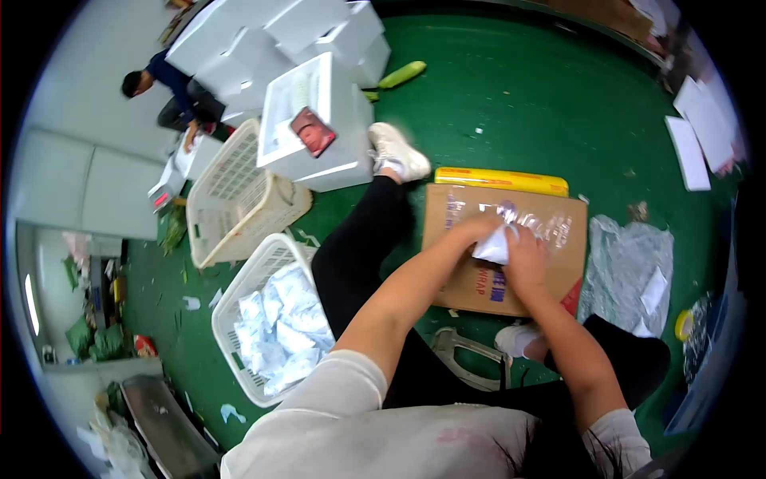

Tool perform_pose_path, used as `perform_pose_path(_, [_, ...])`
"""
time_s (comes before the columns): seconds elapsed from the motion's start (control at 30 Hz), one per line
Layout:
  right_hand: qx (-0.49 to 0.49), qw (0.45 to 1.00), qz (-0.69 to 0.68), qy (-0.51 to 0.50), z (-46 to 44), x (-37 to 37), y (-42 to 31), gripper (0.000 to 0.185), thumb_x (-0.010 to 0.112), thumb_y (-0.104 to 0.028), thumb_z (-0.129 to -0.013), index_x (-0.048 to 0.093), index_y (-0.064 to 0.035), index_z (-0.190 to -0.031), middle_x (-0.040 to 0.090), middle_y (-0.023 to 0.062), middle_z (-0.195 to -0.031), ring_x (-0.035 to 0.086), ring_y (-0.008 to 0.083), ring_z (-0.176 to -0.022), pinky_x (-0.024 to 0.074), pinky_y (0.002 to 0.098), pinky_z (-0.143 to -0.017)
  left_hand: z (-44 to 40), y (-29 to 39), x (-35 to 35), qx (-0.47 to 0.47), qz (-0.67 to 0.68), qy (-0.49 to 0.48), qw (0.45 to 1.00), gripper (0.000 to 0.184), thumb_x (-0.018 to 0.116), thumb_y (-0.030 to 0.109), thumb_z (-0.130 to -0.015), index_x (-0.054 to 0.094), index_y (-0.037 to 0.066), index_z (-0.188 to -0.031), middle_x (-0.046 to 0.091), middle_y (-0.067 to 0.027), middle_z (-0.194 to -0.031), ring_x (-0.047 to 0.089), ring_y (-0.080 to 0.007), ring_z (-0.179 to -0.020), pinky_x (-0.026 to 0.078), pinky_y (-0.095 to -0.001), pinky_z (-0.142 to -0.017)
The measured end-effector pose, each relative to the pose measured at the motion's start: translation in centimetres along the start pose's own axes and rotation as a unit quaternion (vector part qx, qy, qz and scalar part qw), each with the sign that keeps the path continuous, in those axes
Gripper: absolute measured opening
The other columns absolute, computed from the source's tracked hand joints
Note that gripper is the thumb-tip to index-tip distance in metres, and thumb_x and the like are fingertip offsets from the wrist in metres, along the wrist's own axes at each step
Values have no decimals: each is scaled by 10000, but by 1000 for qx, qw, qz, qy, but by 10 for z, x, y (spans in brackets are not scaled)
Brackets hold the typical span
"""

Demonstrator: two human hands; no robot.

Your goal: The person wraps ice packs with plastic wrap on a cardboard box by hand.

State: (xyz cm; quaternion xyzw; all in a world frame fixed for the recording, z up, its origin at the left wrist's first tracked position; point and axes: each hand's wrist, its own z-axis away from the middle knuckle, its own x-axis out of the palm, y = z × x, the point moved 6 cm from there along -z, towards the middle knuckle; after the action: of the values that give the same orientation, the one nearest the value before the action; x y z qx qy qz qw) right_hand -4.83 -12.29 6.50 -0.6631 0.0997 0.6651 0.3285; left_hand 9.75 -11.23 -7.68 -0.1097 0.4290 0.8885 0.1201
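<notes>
A small white packet [492,247] is between my two hands, over the top of a cardboard box [459,289]. My left hand [481,227] is closed at the packet's upper left side, its fingertips partly hidden. My right hand [527,254] grips the packet from the right, fingers bent over it. The box has purple and red print and shiny clear tape. Against its far edge lies a yellow roll-shaped pack [503,180]. To my left, a white plastic basket [225,326] holds several similar pale packets [291,345].
White foam boxes [339,164] stand ahead on the left, one with a phone [312,132] on it. Near an empty cream basket [275,214], another person [182,92] bends over. Clear plastic sheeting [618,267] lies right of the cardboard box.
</notes>
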Motion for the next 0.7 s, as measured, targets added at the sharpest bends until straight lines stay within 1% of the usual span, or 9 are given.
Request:
perform_pose_path(0.07, [-45,998,-8,-33,-11,-5,3,592,671,-51,-715,541,-146,-1285,587,132,-1250,574,313,-1147,460,486,-967,33,61,-17,30,-385,30,922,331,567,263,-892,703,42,-1097,677,-188,-1139,670,-312,-1010,525,-421,-869])
perform_pose_path(0.17, [-88,979,4,-186,-31,-25,-3,636,729,-118,-669,547,-116,-1279,647,151,-1146,634,340,-1026,509,429,-902,15,110,-30,-66,-507,66,857,366,614,322,-867,706,93,-1138,621,-166,-1269,595,-302,-1176,468,-419,-987])
perform_pose_path(0.23, [-125,955,-51,-265,-42,-39,-4,682,780,-193,-640,557,-99,-1278,650,173,-1154,636,354,-1023,507,420,-913,-27,77,-7,259,-367,154,880,453,572,433,-898,647,166,-1257,475,-161,-1443,432,-303,-1352,338,-472,-1103])
perform_pose_path(0.33, [-237,865,-60,-438,-47,0,6,795,842,-324,-600,559,-63,-1295,631,202,-1213,627,349,-1064,492,405,-950,19,87,7,326,-395,115,851,506,501,492,-929,540,247,-1370,314,-134,-1552,263,-303,-1448,200,-549,-1152])
perform_pose_path(0.37, [-135,837,-38,-530,-48,17,18,897,873,-404,-567,554,-33,-1318,579,210,-1304,595,335,-1139,462,386,-992,13,78,12,334,-379,112,856,512,490,497,-933,509,268,-1390,294,-127,-1562,243,-305,-1455,182,-566,-1151])
perform_pose_path(0.47, [-54,804,-177,-565,-54,34,31,774,857,-400,-626,608,-76,-1284,589,178,-1296,575,286,-1167,442,359,-999,-4,57,20,355,-358,104,857,536,473,511,-936,448,308,-1431,260,-108,-1579,203,-311,-1468,138,-597,-1153])
perform_pose_path(0.6, [-22,734,-256,-629,-40,47,25,948,864,-394,-622,468,-47,-1410,376,167,-1490,421,271,-1322,376,363,-1062,9,67,16,362,-420,82,828,590,513,546,-899,446,312,-1436,251,-95,-1585,180,-307,-1475,106,-579,-1169])
perform_pose_path(0.67, [-18,772,-254,-582,-28,63,32,1008,854,-427,-610,431,-12,-1424,464,161,-1428,490,283,-1253,379,364,-1050,24,70,24,354,-414,77,835,610,534,552,-883,445,315,-1438,241,-95,-1589,177,-307,-1476,102,-578,-1169])
perform_pose_path(0.7, [-9,731,-207,-650,-19,61,25,982,840,-449,-621,451,-17,-1411,506,165,-1385,514,290,-1223,385,363,-1041,33,75,22,365,-414,82,830,626,549,559,-872,448,312,-1439,229,-96,-1593,164,-306,-1480,85,-573,-1173])
